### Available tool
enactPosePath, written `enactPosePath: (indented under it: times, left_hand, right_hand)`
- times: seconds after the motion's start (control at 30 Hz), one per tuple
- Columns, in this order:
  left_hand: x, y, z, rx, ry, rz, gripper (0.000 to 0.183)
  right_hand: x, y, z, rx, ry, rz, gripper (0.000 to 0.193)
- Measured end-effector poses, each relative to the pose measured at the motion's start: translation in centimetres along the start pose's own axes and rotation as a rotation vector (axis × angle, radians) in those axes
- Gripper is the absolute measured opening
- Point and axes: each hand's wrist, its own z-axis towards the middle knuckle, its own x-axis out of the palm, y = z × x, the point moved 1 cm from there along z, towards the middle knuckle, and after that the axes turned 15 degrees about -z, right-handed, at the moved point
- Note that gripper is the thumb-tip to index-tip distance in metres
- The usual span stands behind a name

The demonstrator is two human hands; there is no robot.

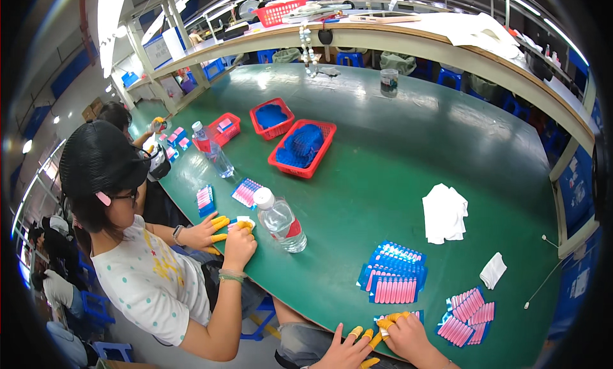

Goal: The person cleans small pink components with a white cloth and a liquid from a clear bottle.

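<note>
My left hand (346, 351) rests at the near table edge. Its fingers, some in yellow finger cots, are spread, with the tips beside a blue card. My right hand (407, 338), also in yellow finger cots, bends closed over that blue card (418, 315); a bit of white cloth shows between its fingertips. Most of the card is hidden under the hand. Beyond it lies an overlapping stack of blue cards with rows of pink strips (394, 290). To the right is a loose pile of similar pink-strip cards (469, 315).
White cloths (444, 214) lie stacked at the right, with one folded cloth (493, 270) nearer. A water bottle (281, 222) stands left of centre. Red baskets (315, 167) hold blue netting. On the left, a co-worker (147, 267) in yellow finger cots handles a card and white cloth.
</note>
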Motion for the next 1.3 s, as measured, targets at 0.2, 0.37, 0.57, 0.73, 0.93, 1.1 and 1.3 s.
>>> enactPosePath:
  times: [0.2, 0.37, 0.57, 0.73, 0.93, 1.1, 1.3]
  left_hand:
    - [-0.5, -0.4, 0.0, -0.033, 0.067, 0.001, 0.066]
    - [-0.4, -0.6, 0.3, -0.062, 0.142, -0.032, 0.069]
    - [0.1, 0.7, -0.2, -0.001, 0.088, 0.147, 0.059]
    - [0.9, 0.7, -0.5, -0.031, 0.101, 0.129, 0.058]
    - [1.0, 0.9, -0.6, -0.004, 0.045, 0.081, 0.049]
    - [0.7, 1.2, -0.8, 0.024, 0.06, 0.112, 0.047]
    - [0.6, 1.3, -0.5, 0.026, 0.057, 0.059, 0.045]
  right_hand:
    - [0.3, 0.5, -1.1, 0.094, -0.077, 0.099, 0.027]
    - [0.1, -1.3, -1.5, 0.265, -0.153, -0.036, 0.031]
    - [1.1, -1.1, -1.3, 0.181, -0.023, 0.038, 0.036]
    - [0.6, 0.5, 0.1, 0.165, -0.091, 0.079, 0.023]
    - [1.6, -0.8, -0.4, 0.43, -0.174, -0.056, 0.021]
    - [0.6, 0.0, 0.3, 0.113, -0.108, 0.036, 0.021]
    - [1.1, -0.1, 0.4, -0.089, -0.073, 0.147, 0.013]
